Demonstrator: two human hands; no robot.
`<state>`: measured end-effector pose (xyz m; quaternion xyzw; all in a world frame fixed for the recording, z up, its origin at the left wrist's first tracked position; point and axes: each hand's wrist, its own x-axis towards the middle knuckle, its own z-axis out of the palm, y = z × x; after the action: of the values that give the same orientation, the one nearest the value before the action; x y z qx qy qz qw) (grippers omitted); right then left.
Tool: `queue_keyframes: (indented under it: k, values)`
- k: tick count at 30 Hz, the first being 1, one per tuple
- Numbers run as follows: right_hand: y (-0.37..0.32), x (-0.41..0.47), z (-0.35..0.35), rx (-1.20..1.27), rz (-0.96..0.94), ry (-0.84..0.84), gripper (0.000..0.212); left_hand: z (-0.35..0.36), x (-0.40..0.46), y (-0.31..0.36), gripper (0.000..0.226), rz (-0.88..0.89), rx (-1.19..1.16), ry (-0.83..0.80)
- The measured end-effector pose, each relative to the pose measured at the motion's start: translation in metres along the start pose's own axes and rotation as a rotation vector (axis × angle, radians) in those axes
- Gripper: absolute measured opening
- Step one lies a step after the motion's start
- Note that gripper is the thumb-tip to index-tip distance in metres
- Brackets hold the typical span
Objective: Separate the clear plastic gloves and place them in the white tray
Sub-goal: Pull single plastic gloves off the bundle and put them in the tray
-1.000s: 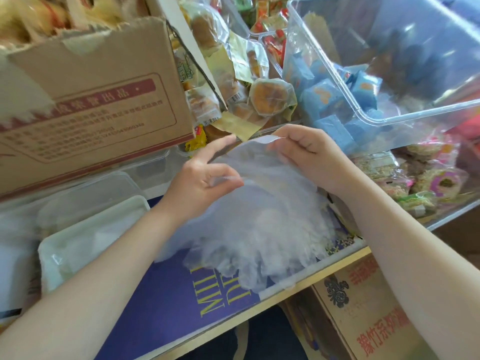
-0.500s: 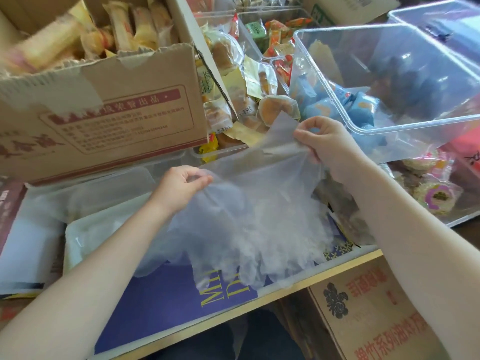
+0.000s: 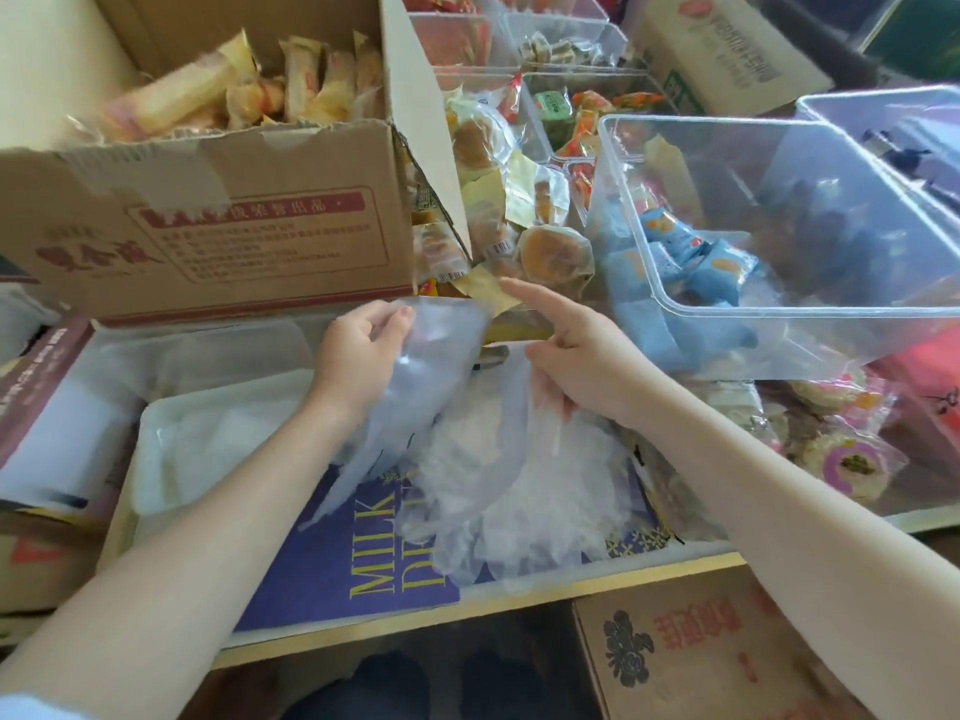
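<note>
So we're mid-separation here, peeling one glove (image 3: pixel 415 387) off the stack (image 3: pixel 524 485) that's sitting on the purple book (image 3: pixel 337 579) near the table edge. Our left hand (image 3: pixel 358 356) has that single glove by its cuff end, thumb and fingers curled and pinching the film, and the glove's fingers trail down toward the stack. It looks mostly free, but we can't tell if the tips are clinging to the pile underneath.

Our right hand (image 3: pixel 576 356) is gripping the cuff end of the remaining stack, lower fingers curled round it, while the index finger sticks straight out, pointing up-left and touching nothing we can see. So that hand is basically the anchor.

The tray (image 3: pixel 156 459) is just to the left of the stack, right under the left forearm, and seems to have some filmy stuff in it already, hard to say what.

Next move, we reckon: lift the left hand clear so the glove comes off fully, swing it left and drop it in the tray. This film is super light and staticky, so it could drag a second glove along.
</note>
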<state>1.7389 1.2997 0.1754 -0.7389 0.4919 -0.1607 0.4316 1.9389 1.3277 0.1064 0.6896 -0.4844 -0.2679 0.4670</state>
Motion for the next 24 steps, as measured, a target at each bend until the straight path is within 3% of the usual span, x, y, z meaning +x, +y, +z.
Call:
queue_keyframes:
  k: [5,8,10,13,16,19,22,24]
  values:
    - [0.008,0.007,0.025,0.620,0.333,0.055,0.054,0.033,-0.045,0.022,0.021,0.137,-0.129,-0.021]
    - [0.014,0.005,0.029,0.935,0.375,0.133,0.045,0.048,-0.063,0.027,0.022,0.103,-0.163,-0.048]
    - [0.017,0.002,0.029,1.008,0.369,0.162,0.049,0.051,-0.069,0.029,0.028,0.060,-0.220,-0.076]
    - [0.022,-0.007,0.026,1.019,0.368,0.146,0.059,0.051,-0.074,0.029,0.047,0.055,-0.270,-0.156]
    - [0.027,-0.013,0.023,1.034,0.356,0.133,0.060,0.052,-0.077,0.028,0.052,0.046,-0.260,-0.177]
    - [0.032,-0.016,0.018,0.993,0.357,0.089,0.058,0.051,-0.079,0.029,0.028,0.076,-0.197,-0.212]
    - [0.051,-0.016,0.014,0.562,0.336,0.082,0.052,0.048,-0.079,0.029,0.002,0.062,-0.161,-0.266]
    - [0.068,-0.015,0.011,0.167,0.186,0.194,0.054,0.043,-0.076,0.030,0.008,0.053,-0.110,-0.285]
